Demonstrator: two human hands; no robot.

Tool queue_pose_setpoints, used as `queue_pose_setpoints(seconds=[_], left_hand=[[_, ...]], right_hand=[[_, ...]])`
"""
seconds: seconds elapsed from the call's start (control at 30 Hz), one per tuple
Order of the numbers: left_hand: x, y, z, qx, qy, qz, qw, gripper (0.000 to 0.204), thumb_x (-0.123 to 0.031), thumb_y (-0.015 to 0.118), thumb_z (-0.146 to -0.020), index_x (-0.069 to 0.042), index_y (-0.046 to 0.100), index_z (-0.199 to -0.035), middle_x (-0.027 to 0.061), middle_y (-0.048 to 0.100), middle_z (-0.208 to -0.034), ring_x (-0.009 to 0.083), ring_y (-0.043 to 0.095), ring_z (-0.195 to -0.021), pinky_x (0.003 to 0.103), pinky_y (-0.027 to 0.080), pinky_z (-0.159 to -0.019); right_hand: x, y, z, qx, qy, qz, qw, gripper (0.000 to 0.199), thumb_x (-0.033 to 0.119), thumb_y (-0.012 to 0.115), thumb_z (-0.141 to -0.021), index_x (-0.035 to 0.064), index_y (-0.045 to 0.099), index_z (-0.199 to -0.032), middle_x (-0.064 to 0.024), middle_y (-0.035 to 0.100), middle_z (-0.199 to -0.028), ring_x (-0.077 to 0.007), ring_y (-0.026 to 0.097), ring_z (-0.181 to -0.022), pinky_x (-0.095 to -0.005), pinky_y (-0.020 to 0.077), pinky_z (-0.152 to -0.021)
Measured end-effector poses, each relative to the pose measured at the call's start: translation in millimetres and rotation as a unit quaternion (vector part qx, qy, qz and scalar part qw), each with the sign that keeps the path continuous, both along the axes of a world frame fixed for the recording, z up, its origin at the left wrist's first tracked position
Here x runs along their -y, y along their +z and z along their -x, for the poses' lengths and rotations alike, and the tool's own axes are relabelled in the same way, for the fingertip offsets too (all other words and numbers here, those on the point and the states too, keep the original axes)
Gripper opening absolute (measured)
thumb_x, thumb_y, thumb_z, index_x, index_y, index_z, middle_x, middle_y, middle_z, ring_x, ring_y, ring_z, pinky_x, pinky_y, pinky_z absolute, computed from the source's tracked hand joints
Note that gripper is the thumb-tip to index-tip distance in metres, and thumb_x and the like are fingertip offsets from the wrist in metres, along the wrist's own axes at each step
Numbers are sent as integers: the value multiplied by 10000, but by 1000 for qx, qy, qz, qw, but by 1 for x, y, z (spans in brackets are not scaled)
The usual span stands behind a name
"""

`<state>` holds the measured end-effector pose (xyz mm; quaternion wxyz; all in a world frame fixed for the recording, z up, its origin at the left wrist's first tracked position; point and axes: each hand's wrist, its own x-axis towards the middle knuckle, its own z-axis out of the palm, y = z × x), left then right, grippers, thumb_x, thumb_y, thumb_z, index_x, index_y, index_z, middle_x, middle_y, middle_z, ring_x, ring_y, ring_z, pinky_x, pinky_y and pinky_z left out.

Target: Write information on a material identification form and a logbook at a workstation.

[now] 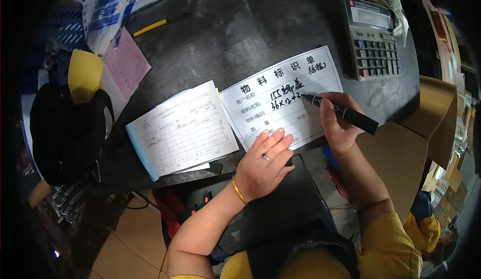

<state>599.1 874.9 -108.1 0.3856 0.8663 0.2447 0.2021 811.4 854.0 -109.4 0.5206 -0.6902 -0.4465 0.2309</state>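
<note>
Both hands busy: right hand point(336, 123) clasps a marker point(340, 112), left hand point(263, 164) flat, perhaps hiding the label's point(280, 96) corner.

Warehouse desk: calculator point(373, 38), receipt book point(180, 128), cardboard boxes point(431, 118).

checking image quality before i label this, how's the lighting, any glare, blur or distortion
Head view: strong fisheye, the dark round table edge bends and the corners go black. Light is even, with a soft sheen on the tabletop. The white printed label sheet, the black marker pen in the right hand and the left hand are sharp; the rim is dim.
</note>
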Motion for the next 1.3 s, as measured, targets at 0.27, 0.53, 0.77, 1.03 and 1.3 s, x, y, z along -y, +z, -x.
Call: queue_pose_setpoints(seconds=[0.27,0.53,0.77,1.03,1.3], left_hand=[[1,0,0,1,-7,5,1000,315,-148,728,-741,-48,620,-1019,115,575,-1269,305,487,-1254,458,346,-1064],[0,1,-3,3,-10,3,1000,301,-155,725,-746,-44,627,-1008,123,600,-1235,315,510,-1227,458,348,-1058],[1,1,-4,-14,-11,-16,1000,258,-211,688,-805,-52,638,-1003,132,619,-1213,325,515,-1221,462,323,-1070],[1,1,-4,-19,-6,-20,1000,251,-197,691,-801,-54,632,-998,127,612,-1224,321,509,-1227,461,324,-1067],[-4,11,-10,-20,3,-34,999,228,-144,697,-755,-49,636,-953,106,647,-1133,311,555,-1140,430,391,-995]], right_hand=[[3,2,-11,-20,3,15,1000,73,38,658,-829,-19,652,-875,-70,657,-766,-111,584,-658,-234,458,-620],[-1,8,-12,25,39,4,999,112,1,677,-774,-17,655,-883,-84,651,-714,-139,609,-586,-254,475,-562],[-9,10,-11,95,53,-23,994,107,20,704,-765,23,652,-857,-69,642,-678,-161,610,-561,-261,476,-539],[-2,10,-12,70,50,-16,996,88,20,688,-780,19,654,-860,-69,652,-704,-133,601,-575,-253,478,-551],[25,-6,-45,-8,-4,-182,983,370,77,587,-926,-8,468,-1266,-127,668,-833,-100,559,-627,-219,433,-568]])
